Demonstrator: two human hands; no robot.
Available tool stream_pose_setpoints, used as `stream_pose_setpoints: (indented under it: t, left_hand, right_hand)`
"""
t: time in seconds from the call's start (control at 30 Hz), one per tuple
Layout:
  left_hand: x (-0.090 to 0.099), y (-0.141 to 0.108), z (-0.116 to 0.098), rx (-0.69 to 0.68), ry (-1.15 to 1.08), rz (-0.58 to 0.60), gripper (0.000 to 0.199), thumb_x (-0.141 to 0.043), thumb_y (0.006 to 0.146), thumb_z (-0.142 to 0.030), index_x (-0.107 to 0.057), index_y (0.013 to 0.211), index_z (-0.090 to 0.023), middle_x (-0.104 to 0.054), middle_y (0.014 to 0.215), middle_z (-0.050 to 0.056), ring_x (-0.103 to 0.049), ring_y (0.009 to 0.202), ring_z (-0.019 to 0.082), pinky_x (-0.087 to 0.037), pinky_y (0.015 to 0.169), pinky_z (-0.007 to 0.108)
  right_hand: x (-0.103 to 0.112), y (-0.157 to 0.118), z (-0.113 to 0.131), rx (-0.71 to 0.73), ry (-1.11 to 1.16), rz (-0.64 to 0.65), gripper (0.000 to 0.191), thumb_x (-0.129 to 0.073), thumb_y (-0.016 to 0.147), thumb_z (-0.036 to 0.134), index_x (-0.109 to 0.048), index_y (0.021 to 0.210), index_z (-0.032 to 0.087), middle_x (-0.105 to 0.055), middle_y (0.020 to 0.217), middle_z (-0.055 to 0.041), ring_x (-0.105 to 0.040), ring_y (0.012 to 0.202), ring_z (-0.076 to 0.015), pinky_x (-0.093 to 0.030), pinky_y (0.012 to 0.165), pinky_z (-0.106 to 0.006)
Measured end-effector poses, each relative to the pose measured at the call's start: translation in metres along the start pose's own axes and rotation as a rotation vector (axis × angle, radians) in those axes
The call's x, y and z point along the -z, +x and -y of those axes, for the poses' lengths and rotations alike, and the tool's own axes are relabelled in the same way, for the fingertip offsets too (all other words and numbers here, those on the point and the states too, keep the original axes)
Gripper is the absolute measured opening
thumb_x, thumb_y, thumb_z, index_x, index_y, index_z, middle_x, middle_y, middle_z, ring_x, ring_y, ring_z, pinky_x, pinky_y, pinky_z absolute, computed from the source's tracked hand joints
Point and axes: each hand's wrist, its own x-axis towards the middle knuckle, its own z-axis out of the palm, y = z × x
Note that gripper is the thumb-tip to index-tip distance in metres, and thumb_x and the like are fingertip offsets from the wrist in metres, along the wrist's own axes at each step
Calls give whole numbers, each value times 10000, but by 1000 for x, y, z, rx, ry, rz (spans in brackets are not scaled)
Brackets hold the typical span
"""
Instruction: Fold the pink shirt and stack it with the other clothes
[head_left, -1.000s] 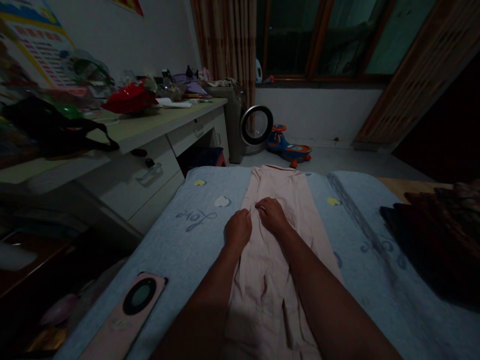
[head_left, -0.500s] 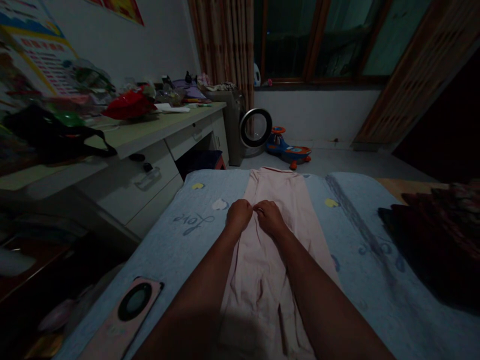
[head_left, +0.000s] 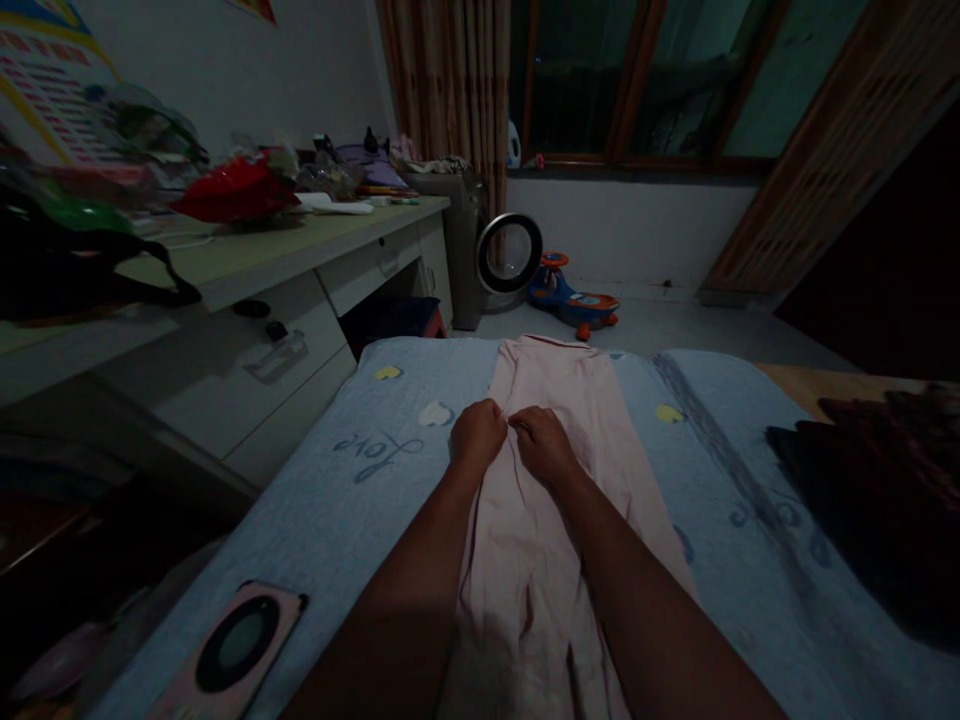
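Note:
A pale pink garment (head_left: pixel 559 385) lies lengthwise on the light blue bedspread (head_left: pixel 405 520), with creases along its near half. I cannot tell whether it is a shirt or trousers. My left hand (head_left: pixel 478 432) is closed in a pinch at the garment's left edge. Just beside it, my right hand (head_left: pixel 546 442) pinches the same cloth, thumb and forefinger together. The fingertips of both hands nearly meet. My forearms hide parts of the garment's near half.
A pink-cased phone (head_left: pixel 236 645) lies at the bed's near left. Dark folded clothes (head_left: pixel 862 500) are piled at right. Along the left stands a cluttered desk (head_left: pixel 262 260). Beyond the bed are a washing machine with its round door (head_left: pixel 510 253) open and a blue ride-on toy (head_left: pixel 570 300).
My hands stay pinched on the garment at nearly the same spot. The view has shifted slightly, so the desk and phone sit further left.

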Motion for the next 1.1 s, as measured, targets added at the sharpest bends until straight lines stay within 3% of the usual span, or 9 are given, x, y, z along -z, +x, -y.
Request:
stream_pose_setpoints:
  t: [0.23,0.7,0.93,1.1]
  left_hand:
    - [0,-1,-2,-27,33,28,227,-491,901,-276,-701,951,-205,-724,1013,95,-662,958,219,-465,789,292]
    - [-5,4,1,7,-30,19,80,-622,832,-297,-656,840,-225,-719,953,43,-645,913,191,-442,740,273]
    - [-1,2,-1,19,-29,37,178,-499,894,-254,-659,970,-236,-717,1046,64,-646,970,194,-444,793,280]
    - [-1,1,-2,-3,-8,20,210,-462,898,-255,-663,951,-235,-721,1034,68,-653,957,207,-453,788,291]
  right_hand:
    - [0,1,-2,7,32,-13,255,-496,833,73,-686,972,172,-694,1011,-71,-576,969,-189,-386,911,-323]
    - [2,2,1,-30,116,-61,267,-490,827,77,-698,966,171,-708,1012,-69,-587,967,-186,-408,915,-316]
    - [3,2,1,-28,98,-40,278,-492,825,85,-689,996,178,-704,1033,-66,-584,978,-183,-405,923,-323]
    - [2,2,1,-33,85,-26,265,-508,823,89,-692,996,169,-703,1039,-69,-583,980,-185,-398,931,-324]
